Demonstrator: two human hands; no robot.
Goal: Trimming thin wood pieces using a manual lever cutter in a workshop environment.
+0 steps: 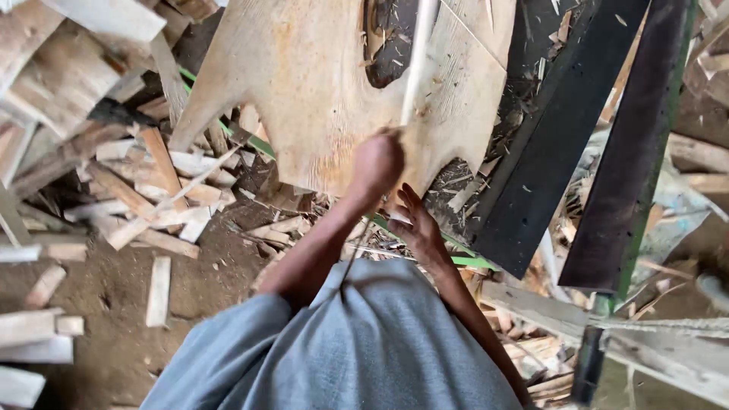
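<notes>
At the near edge of the big pale wood slab (304, 99), my left hand (377, 163) is curled tight round the lower end of a thin pale stick (416, 68); fingers closed on it, knuckles up. Stick runs from my fist straight up across the slab, past a dark, bark-rimmed hole (391, 45) near the slab's top edge, & out of frame. Slab is rough w/ an irregular outline, its left corner tapering down toward the scrap heap.

My right hand (416, 224) sits just below the slab's near edge, fingers spread & loosely open, holding nothing; can't tell if fingertips touch the slab's underside. Both forearms come out of my grey-blue garment (357, 349) at bottom centre.

Left of the slab: pile of wood offcuts (144, 190) on dirt ground (114, 304), a few short pieces lying apart from the pile. Right of the slab: two long dark boards (607, 137) slanting top-right to lower-centre, one w/ a green edge. Splinters & shavings litter the gap betw. slab & boards. More pale timber (661, 342) at bottom right.
</notes>
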